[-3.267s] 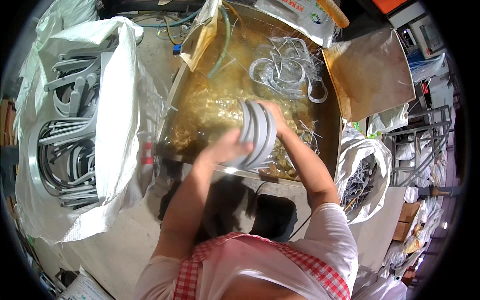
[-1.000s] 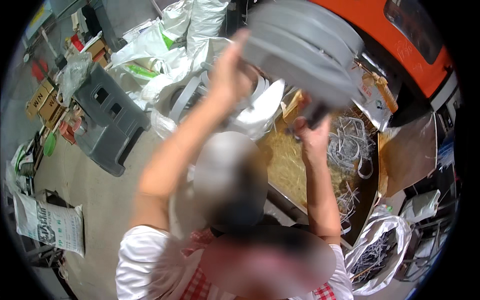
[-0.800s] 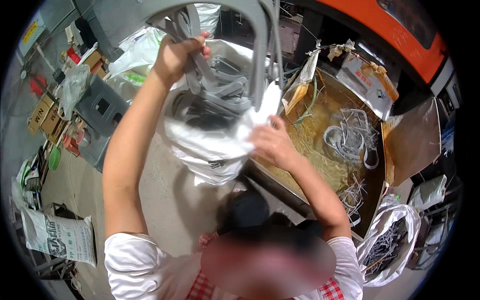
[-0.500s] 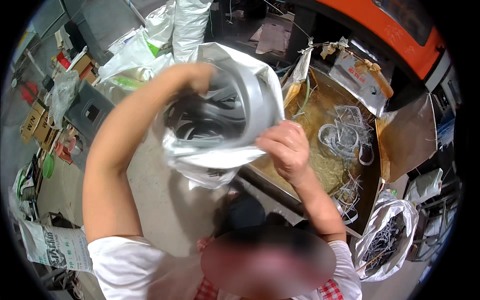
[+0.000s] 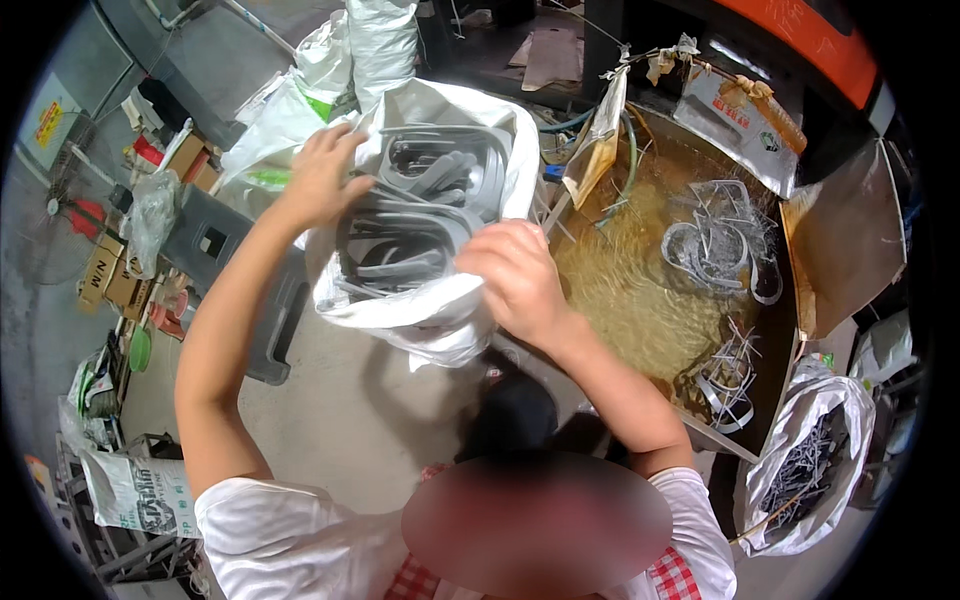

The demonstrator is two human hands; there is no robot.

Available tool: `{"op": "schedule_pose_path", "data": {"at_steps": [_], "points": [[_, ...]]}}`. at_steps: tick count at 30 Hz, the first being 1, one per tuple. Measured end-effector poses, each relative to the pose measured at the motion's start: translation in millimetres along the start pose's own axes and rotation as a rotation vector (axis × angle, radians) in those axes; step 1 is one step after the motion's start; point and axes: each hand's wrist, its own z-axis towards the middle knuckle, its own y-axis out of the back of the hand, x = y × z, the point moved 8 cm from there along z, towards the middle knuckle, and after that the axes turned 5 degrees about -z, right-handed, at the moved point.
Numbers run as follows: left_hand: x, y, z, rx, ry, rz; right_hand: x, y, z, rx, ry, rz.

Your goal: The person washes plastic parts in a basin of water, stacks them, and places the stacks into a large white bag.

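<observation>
A white woven sack (image 5: pixel 515 115) stands in front of me with its mouth wide. Stacked inside it are several curved grey plastic pieces (image 5: pixel 445 170) with rounded loop shapes. My left hand (image 5: pixel 325 180) is at the sack's left rim, fingers spread, its thumb reaching over the grey pieces. On the sack's right front edge, my right hand (image 5: pixel 515 275) is closed with curled fingers round the rim; its fingertips are partly hidden.
Right of the sack is a tank (image 5: pixel 640 290) of yellowish water with clear plastic scraps (image 5: pixel 715 245) in it. A scrap-filled white sack (image 5: pixel 860 440) stands at the lower right. A grey plastic stool (image 5: pixel 265 350) and full white bags (image 5: pixel 380 45) are to the left and behind.
My left hand has drawn back from inside the sack to its left rim and spread its fingers. The grey piece it was moving now lies among the others.
</observation>
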Motion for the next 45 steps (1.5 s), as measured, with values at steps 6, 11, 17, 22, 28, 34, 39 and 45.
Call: {"op": "schedule_pose_path", "data": {"at_steps": [6,11,17,22,28,34,39,45], "points": [[64.1,-44.5,-57.6,0.379,0.795,-0.765,0.3,-9.4,-4.0,0.111,-0.007,0.042],[85.9,-53.7,-93.6,0.458,0.787,-0.624,-0.6,-14.2,-10.3,0.115,-0.05,0.09],[187.4,37.3,-114.8,-0.176,0.94,-0.611,2.3,-7.1,-9.4,-0.008,-0.055,0.029],[-30.7,146.1,-87.1,-0.766,0.331,-0.439,-11.0,23.8,-42.1,-0.049,-0.201,0.027],[-273.6,-68.8,-39.8,0.196,-0.077,-1.125,-130.3,95.2,-237.2,0.276,-0.771,-0.322],[-397.3,-232.9,-32.5,0.791,0.202,-1.723,-162.1,219.6,-472.0,1.046,-1.458,-0.64],[-446.8,-309.9,-40.2,1.087,0.369,-1.759,-160.7,263.3,-539.3,1.155,-1.552,-0.908],[-450.7,-386.9,-46.2,1.211,0.402,-1.598,-189.7,241.7,-515.1,0.933,-1.708,-0.681]]}}
